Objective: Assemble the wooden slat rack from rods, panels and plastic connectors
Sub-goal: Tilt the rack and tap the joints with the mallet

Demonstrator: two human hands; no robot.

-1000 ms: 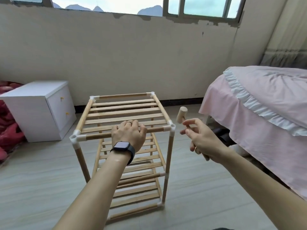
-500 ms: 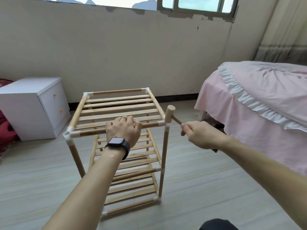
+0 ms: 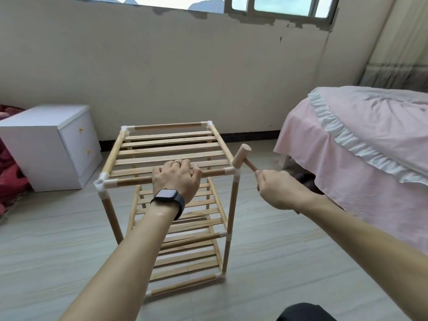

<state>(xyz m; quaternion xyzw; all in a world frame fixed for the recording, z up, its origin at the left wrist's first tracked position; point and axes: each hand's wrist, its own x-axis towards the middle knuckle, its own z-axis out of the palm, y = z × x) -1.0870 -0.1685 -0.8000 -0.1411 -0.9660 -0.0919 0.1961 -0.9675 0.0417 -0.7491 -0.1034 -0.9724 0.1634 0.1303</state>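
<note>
Two hands, both mine. Left hand [image 3: 177, 179] is curled over the rack's near top rod [image 3: 134, 181], gripping it, watch [image 3: 168, 196] on the wrist. Right hand [image 3: 278, 188], just right of the rack, is wrapped round one mallet [image 3: 241, 156]. Its head is against the near right top connector [image 3: 235, 170], handle slanting down to my fist. One rack [image 3: 169, 149] on the floor, upright, long axis vertical, three slat shelves. Nightstand [image 3: 46, 144] left of the rack, bed [image 3: 359, 140] right, wall [image 3: 162, 77] behind.

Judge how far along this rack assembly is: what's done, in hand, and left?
Done: the rack stands with three slatted shelves. In hand: the left hand grips the front top rod; the right hand holds the mallet at the front right connector. Left: probably just tapping joints tight.
</note>
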